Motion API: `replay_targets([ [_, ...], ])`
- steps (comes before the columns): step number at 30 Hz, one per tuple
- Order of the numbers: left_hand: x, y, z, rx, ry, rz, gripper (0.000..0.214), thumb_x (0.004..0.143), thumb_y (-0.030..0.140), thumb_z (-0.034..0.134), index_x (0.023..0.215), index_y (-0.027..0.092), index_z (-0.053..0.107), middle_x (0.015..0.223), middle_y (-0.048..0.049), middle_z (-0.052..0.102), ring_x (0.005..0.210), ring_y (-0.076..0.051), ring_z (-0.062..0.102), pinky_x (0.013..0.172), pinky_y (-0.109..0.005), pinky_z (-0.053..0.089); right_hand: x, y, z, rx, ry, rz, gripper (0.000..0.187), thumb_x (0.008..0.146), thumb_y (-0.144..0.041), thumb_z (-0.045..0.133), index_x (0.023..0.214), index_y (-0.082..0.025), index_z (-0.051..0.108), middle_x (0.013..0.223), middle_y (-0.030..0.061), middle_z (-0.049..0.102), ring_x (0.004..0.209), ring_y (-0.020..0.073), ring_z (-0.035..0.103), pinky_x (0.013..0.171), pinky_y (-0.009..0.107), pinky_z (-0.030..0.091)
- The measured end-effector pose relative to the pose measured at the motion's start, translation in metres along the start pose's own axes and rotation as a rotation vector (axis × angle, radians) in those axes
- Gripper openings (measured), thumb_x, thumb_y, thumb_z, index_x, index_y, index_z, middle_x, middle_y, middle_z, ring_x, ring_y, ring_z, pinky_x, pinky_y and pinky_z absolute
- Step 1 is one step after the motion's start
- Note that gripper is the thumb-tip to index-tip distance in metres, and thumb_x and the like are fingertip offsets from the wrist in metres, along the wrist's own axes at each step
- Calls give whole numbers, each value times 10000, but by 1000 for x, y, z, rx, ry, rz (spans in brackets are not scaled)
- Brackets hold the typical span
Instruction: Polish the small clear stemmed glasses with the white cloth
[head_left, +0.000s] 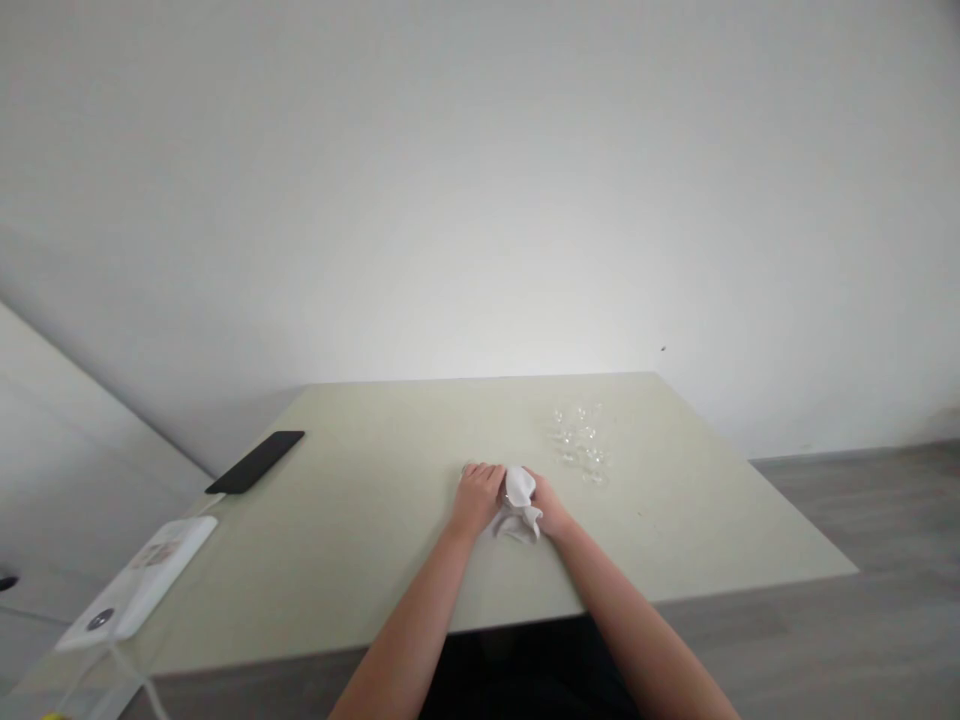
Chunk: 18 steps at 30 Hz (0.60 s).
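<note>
Both of my hands meet near the middle of the pale green table [360, 520]. My left hand [477, 496] has its fingers curled down around something small that I cannot make out. A crumpled white cloth [519, 503] is bunched between the hands, and my right hand [550, 508] is closed on it. Just beyond my right hand stands a cluster of small clear glasses [579, 442].
A black phone [256, 461] lies at the table's far left edge. A white flat device [139, 587] with a cable sits at the near left edge. A white wall rises behind the table, and grey floor shows to the right.
</note>
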<state>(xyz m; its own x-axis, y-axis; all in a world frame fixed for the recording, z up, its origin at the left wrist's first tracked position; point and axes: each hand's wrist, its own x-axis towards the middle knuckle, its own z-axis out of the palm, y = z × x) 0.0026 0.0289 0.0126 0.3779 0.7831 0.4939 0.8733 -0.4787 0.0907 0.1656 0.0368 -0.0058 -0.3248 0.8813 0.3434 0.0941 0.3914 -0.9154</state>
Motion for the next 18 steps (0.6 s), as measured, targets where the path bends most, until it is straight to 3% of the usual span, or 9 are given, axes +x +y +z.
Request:
replay_targets([
  [3,0,-1,2,-34,42,-54,129,838,133,503,923,208,563,831,-67,651,857,-234,593,828,-367,386,0,-1,2,7,35,19,283,680,-364,701,860,-173,596,787,36,631,708,177,544,663,294,468],
  [6,2,-5,5,-134,156,-227,103,852,226,531,947,206,563,845,-62,657,858,-231,608,828,-362,409,0,3,4,-8,172,88,286,821,-441,536,833,-165,611,783,44,644,745,187,563,696,305,472],
  [9,6,-9,7,-355,286,-421,272,805,365,621,1011,204,546,852,-39,647,807,-212,616,793,-345,445,0,6,4,-21,318,168,377,894,-444,394,772,-158,607,755,58,646,748,200,580,684,309,475],
  [12,8,-9,7,-678,338,-525,402,776,465,654,1051,201,526,885,-33,636,795,-183,619,774,-316,472,-1,3,3,-92,312,87,246,851,-352,487,861,-154,632,851,68,671,826,212,595,772,328,486],
  [14,8,-7,8,-887,284,-484,409,802,494,621,1062,191,529,928,-49,639,833,-182,624,786,-316,482,-2,-2,3,-176,223,-9,232,790,-292,577,968,-157,642,972,84,672,912,222,591,862,353,470],
  [18,7,2,13,-1082,155,-232,478,833,551,567,1124,172,564,1053,-94,619,995,-219,590,897,-373,462,-4,-8,5,-266,116,-114,451,726,-241,651,1169,-175,594,1133,113,637,1042,248,565,951,383,429],
])
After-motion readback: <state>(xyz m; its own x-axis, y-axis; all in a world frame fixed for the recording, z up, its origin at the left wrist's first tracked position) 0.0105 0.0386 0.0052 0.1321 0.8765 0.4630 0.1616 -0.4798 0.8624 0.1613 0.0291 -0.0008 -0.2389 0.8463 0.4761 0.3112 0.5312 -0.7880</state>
